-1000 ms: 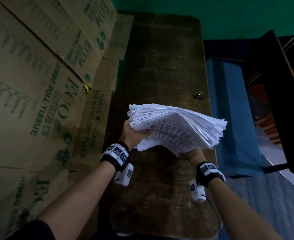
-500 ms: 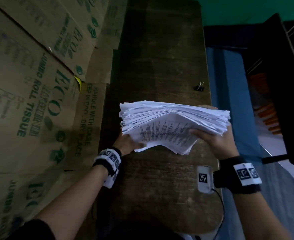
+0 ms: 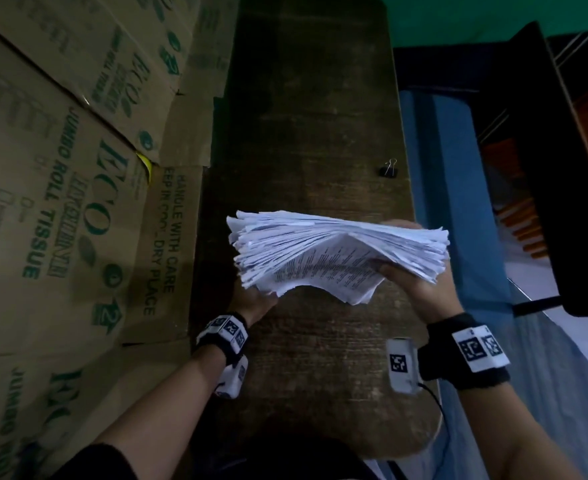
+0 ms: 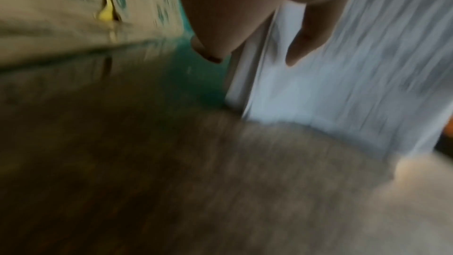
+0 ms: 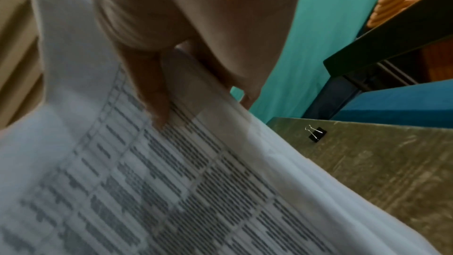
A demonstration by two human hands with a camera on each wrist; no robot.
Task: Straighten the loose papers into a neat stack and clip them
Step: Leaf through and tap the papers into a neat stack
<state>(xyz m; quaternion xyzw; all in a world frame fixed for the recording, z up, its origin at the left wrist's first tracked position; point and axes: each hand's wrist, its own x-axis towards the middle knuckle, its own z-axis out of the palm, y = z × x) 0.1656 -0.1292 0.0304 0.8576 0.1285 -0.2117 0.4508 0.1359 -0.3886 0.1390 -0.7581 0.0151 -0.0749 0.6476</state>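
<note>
A thick, uneven stack of printed white papers [image 3: 334, 251] stands on its long edge above the dark wooden table [image 3: 313, 98], bowed and fanned at both ends. My left hand [image 3: 256, 299] holds its left end from below, fingers against the sheets [image 4: 318, 84]. On the right end, my right hand [image 3: 410, 271] grips the stack, thumb on the printed front page [image 5: 152, 162] and fingers behind. A small black binder clip [image 3: 388, 169] lies on the table beyond the stack, near the right edge, and shows too in the right wrist view as the clip [image 5: 316, 133].
Flattened cardboard boxes [image 3: 78, 202] printed in green line the left side, one flap overlapping the table edge. A blue surface [image 3: 451, 202] runs along the table's right side, with dark furniture [image 3: 545, 168] beyond it. A green wall [image 3: 458, 15] is at the far end.
My right hand moved from under the stack's near edge to its right end and now grips it there. The stack has turned more level and shifted slightly right.
</note>
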